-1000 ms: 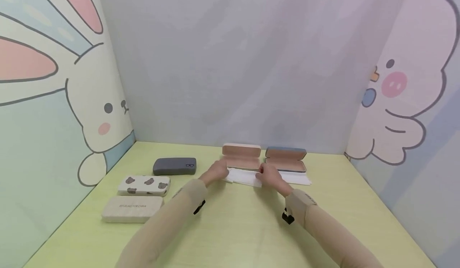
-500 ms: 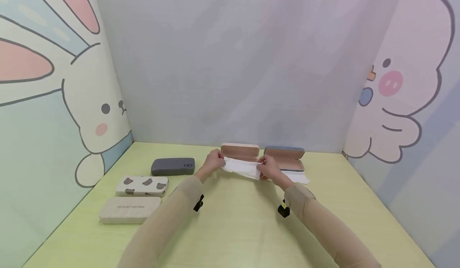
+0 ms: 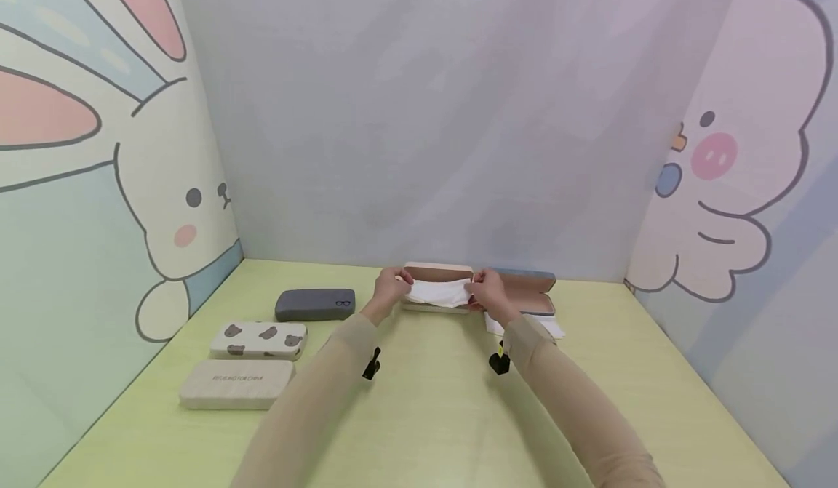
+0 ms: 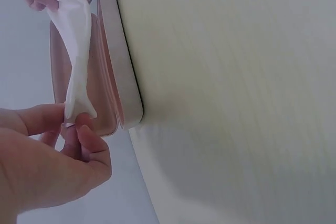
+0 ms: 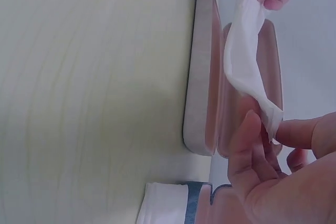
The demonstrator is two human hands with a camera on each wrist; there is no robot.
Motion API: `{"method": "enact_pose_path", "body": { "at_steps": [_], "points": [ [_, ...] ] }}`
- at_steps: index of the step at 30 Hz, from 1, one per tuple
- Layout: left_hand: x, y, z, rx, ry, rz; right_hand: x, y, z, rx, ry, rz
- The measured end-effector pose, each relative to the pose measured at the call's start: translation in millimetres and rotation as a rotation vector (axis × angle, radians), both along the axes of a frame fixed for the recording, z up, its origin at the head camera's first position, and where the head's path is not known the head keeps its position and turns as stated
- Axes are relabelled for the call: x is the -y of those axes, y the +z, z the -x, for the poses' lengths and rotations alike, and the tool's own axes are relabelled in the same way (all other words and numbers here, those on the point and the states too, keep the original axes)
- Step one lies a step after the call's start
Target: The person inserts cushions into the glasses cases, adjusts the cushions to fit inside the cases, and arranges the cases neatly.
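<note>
A folded white cloth hangs stretched between both hands above an open case with a pink lining. My left hand pinches the left end between thumb and fingers; the left wrist view shows this grip on the cloth plainly. At the other end, my right hand pinches the cloth, its thumb against the fingers. The case's pale outer wall faces the table side in the right wrist view. Part of the case's lower half is hidden behind the cloth.
To the right stands an open blue case with another white cloth lying before it. On the left lie a dark grey case, a bear-print case and a cream case, all closed. A grey backdrop rises behind.
Both hands have lifted the white cloth off the table by its ends and carried it back over the open pink-lined case. The other cases have stayed in place.
</note>
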State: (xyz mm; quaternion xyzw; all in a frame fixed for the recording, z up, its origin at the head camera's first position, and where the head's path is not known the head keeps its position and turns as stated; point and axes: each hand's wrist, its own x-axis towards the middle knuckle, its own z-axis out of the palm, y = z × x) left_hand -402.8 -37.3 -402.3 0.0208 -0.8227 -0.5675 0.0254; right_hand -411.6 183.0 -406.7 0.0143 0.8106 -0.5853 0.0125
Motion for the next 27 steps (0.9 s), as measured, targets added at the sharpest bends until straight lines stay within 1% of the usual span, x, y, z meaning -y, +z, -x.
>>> {"method": "enact_pose_path", "body": {
  "at_steps": [5,8,10,13,15,18,20,23,27],
  "points": [
    [-1.4,-3.9,4.9,0.018,0.001,0.025,4.0,-1.8,-0.8,-0.094,-0.017,-0.034],
    [-1.6,-5.5,7.4,0.049,-0.017,0.048,4.7,-3.1,-0.1,-0.120,-0.025,-0.055],
    [-1.5,-6.3,9.6,0.077,-0.028,0.064,4.1,-4.8,1.4,-0.140,-0.023,-0.113],
    [-1.0,-8.0,12.4,0.115,-0.045,0.087,3.3,-6.8,3.7,-0.181,-0.024,-0.232],
    [-0.7,-9.3,13.9,0.118,-0.056,0.100,2.7,-8.2,4.7,-0.212,-0.028,-0.318],
    [-0.5,-10.7,14.4,0.116,-0.080,0.124,2.5,-9.1,5.3,-0.253,-0.039,-0.399],
    [-0.8,-11.2,14.2,0.109,-0.096,0.149,2.4,-9.4,4.6,-0.261,-0.030,-0.431],
    [-1.3,-11.3,13.2,0.119,-0.125,0.191,2.5,-10.4,4.3,-0.256,-0.008,-0.463],
    [-1.6,-12.5,14.1,0.093,-0.156,0.260,2.4,-13.1,5.0,-0.252,0.022,-0.506]
  ]
}}
